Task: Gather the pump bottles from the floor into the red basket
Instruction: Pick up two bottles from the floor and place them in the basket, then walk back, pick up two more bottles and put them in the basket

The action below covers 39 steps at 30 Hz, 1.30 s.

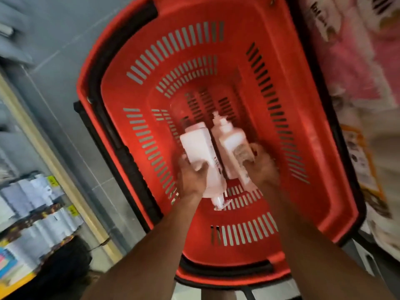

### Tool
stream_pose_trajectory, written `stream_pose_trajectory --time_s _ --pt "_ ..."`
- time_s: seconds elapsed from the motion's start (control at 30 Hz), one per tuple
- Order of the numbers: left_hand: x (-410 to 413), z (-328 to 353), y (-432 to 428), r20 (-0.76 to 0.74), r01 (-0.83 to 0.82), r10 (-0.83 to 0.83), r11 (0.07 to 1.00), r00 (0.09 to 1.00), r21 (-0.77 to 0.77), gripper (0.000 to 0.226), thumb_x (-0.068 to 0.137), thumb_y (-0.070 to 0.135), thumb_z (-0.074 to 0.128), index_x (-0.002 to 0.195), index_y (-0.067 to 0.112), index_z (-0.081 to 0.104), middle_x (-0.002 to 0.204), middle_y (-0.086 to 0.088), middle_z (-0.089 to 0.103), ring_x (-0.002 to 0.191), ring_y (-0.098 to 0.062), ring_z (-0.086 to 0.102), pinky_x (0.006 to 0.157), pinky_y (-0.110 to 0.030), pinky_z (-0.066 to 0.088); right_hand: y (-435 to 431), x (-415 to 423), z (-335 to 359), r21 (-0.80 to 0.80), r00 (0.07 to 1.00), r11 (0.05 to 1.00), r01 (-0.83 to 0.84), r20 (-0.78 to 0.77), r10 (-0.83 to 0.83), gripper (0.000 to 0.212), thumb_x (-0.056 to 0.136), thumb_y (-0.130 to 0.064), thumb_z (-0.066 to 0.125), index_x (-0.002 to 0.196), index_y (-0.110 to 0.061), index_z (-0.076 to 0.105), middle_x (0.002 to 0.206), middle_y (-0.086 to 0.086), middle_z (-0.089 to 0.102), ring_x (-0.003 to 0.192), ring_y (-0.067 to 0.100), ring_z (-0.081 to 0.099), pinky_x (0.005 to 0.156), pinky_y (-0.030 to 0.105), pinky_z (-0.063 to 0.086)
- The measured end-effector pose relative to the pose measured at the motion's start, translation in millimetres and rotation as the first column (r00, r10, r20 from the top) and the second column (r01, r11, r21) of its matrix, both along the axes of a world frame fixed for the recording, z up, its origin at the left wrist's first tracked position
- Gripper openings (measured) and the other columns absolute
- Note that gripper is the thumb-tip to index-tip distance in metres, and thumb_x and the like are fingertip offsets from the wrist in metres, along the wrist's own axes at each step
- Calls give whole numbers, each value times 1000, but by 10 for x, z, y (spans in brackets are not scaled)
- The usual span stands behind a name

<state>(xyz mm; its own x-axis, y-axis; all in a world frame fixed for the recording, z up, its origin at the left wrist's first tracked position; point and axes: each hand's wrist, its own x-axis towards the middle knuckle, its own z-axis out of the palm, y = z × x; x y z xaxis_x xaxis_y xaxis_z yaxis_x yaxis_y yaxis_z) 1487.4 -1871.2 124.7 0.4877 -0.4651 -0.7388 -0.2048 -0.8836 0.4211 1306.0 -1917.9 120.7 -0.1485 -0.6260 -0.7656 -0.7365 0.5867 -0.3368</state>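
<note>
Both my arms reach down into the red basket, which stands on the grey floor. My left hand grips a white pump bottle whose pump points back toward me. My right hand grips a second white pump bottle with its pump pointing away. The two bottles lie side by side, close to the basket's slotted bottom. Whether they touch the bottom I cannot tell. The picture is blurred by motion.
Black handles lie folded along the basket's rim. Shelves of packaged goods run along the left, and pink and white packs crowd the right. Grey tiled floor shows beyond the basket's left side.
</note>
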Motion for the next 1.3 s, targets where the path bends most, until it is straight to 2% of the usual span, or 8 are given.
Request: stream_pose_trajectory --time_s 0.13,0.27,0.37,0.5,0.63,0.8,0.97,1.3 --pt "29 418 -3 -33 216 -215 976 976 22 51 85 26 74 127 19 48 108 2 67 99 -26 66 88 -44 54 -39 -28 553 -1 996 996 -92 -11 92 62 78 -38 69 137 -31 54 130 5 66 116 30 64 95 42 52" --pt "15 904 -202 34 484 -484 875 875 2 53 68 38 77 114 35 50 97 -1 67 92 -28 64 83 -44 54 -155 6 1221 53 969 971 -234 -66 238 63 84 -29 74 143 -29 50 136 7 61 122 31 60 97 38 49" --pt "-1 1567 -550 124 728 -726 685 677 36 57 74 33 77 126 28 52 121 -2 59 113 -30 52 95 -43 45 -257 35 1757 45 951 953 -299 -71 302 68 86 -32 71 148 -29 44 141 8 56 129 32 55 101 40 46" --pt "6 2575 -929 322 930 -913 319 250 183 55 83 43 70 131 30 47 128 -2 51 121 -29 45 96 -43 41 -364 2 2664 -13 925 934 -357 -143 352 62 90 -37 68 146 -27 44 144 7 54 133 32 50 102 40 45" --pt "9 3567 -1182 508 937 -859 129 -57 324 48 87 53 64 127 29 53 127 0 54 120 -26 48 95 -44 40 -408 -73 3645 -86 906 920 -382 -229 355 60 89 -34 68 142 -19 44 140 10 53 132 35 48 99 44 47" --pt "-141 4578 -1265 551 941 -797 -63 -248 332 49 89 45 61 133 29 48 133 -1 51 124 -26 46 97 -43 37 -155 -152 4706 -116 810 851 -512 -394 434 51 90 -26 64 138 -21 48 134 7 53 130 34 47 100 47 43" --pt "-359 5313 -1125 579 931 -734 -223 -356 290 53 90 35 62 139 30 43 136 1 49 125 -25 44 95 -42 37 305 -284 5577 -148 788 870 -470 -514 338 43 90 -25 63 132 -21 51 135 9 53 127 35 48 98 46 42" --pt "-1307 6616 -227 691 784 -493 -595 -528 174 61 88 45 63 143 31 41 143 1 48 133 -26 44 104 -41 38 1849 -752 6813 -265 765 964 -12 -624 -162 49 88 -24 65 134 -20 49 136 9 53 131 35 46 99 47 44"
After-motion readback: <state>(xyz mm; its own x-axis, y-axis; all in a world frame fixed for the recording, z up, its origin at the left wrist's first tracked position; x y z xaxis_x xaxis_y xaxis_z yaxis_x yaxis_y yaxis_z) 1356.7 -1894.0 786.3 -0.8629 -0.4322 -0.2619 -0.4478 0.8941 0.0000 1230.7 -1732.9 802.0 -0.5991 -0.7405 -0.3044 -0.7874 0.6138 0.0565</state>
